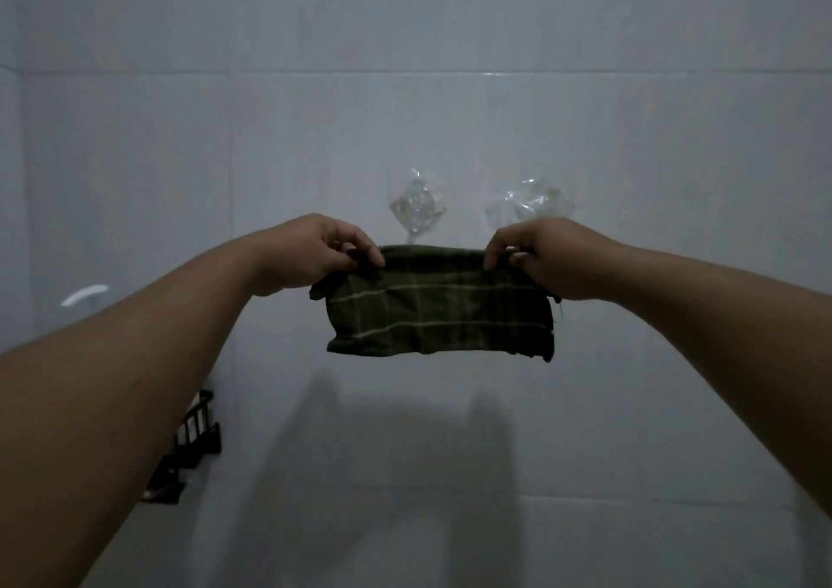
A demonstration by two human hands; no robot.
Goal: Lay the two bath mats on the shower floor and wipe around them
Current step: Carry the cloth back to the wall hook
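A dark green cloth (439,313) with thin pale stripes hangs folded in front of the tiled wall, stretched between both hands. My left hand (315,252) pinches its upper left corner between thumb and fingers. My right hand (540,256) pinches its upper right corner the same way. Both arms reach forward at chest height. No bath mat and no shower floor are in view.
Two clear plastic wall hooks (416,207) (529,205) sit on the white tiled wall (450,92) just above the cloth. A black wire rack (189,448) is fixed low on the left, partly behind my left forearm. A white curved fitting (85,295) shows at the left.
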